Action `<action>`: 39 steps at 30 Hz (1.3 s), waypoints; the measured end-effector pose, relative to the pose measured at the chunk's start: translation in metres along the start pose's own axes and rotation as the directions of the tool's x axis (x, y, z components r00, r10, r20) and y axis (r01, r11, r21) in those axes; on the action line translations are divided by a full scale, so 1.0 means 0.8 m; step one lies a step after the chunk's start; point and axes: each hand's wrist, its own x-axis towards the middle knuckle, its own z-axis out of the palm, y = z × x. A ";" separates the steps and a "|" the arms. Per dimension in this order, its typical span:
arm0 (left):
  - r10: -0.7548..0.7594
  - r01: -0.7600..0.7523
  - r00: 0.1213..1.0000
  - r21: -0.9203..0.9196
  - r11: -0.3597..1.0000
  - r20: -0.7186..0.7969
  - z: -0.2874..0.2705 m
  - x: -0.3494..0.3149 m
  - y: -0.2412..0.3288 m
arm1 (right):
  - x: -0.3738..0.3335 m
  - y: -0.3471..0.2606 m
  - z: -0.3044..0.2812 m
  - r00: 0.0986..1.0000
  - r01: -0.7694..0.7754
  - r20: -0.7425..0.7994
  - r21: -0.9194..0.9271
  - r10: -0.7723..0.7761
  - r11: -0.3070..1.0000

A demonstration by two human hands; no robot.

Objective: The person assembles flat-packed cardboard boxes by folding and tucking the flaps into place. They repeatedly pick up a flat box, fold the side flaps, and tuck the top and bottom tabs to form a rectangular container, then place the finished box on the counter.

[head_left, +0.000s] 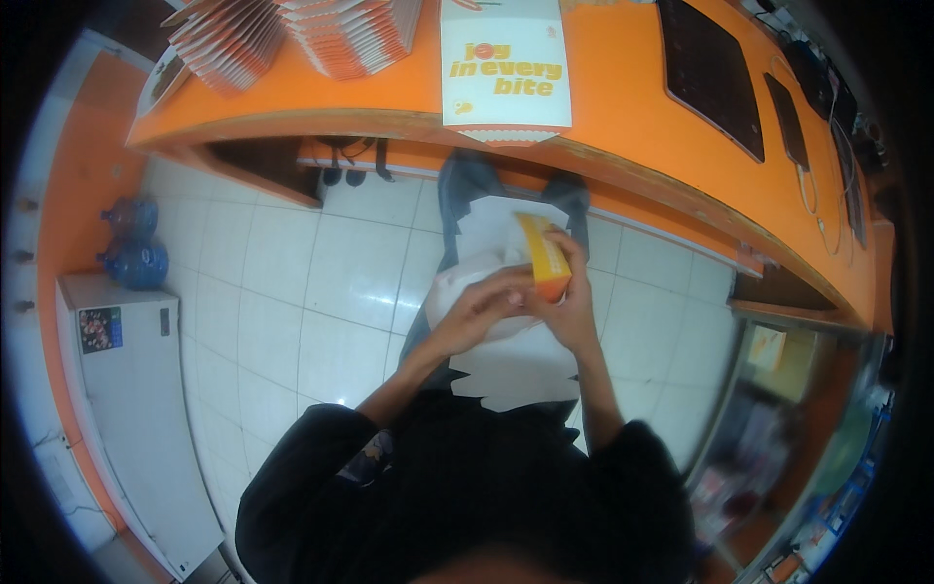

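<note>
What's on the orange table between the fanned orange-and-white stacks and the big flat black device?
In the head view, white printed cardboard with yellow lettering lies there, and orange tabletop shows between it and the black device.

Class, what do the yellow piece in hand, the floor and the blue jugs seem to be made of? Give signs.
Yellow piece: probably thin printed card, from its flat faces and straight fold; blur leaves the finish open.
Floor: likely glossy ceramic tile, from its pale squares, joint lines and bright glints.
Blue jugs: seemingly smooth plastic, from their translucent look.
</note>
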 end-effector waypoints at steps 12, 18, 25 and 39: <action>0.255 -0.010 0.951 0.806 0.592 -0.175 -0.021 -0.013 0.074 | 0.010 0.049 -0.049 0.859 -0.313 -0.315 0.300 0.404 0.901; -0.313 0.315 0.949 0.189 0.930 -0.041 0.010 -0.026 0.032 | 0.018 0.043 -0.037 0.896 -0.005 -0.428 0.259 0.119 0.966; -0.166 0.208 0.951 0.141 0.968 -0.262 -0.003 -0.013 0.001 | 0.004 0.046 -0.036 0.964 -0.173 -0.084 0.526 0.253 0.833; -0.032 0.124 0.918 0.209 0.970 -0.395 0.004 -0.025 -0.024 | -0.089 0.028 -0.005 0.856 -0.467 0.201 0.696 0.477 0.545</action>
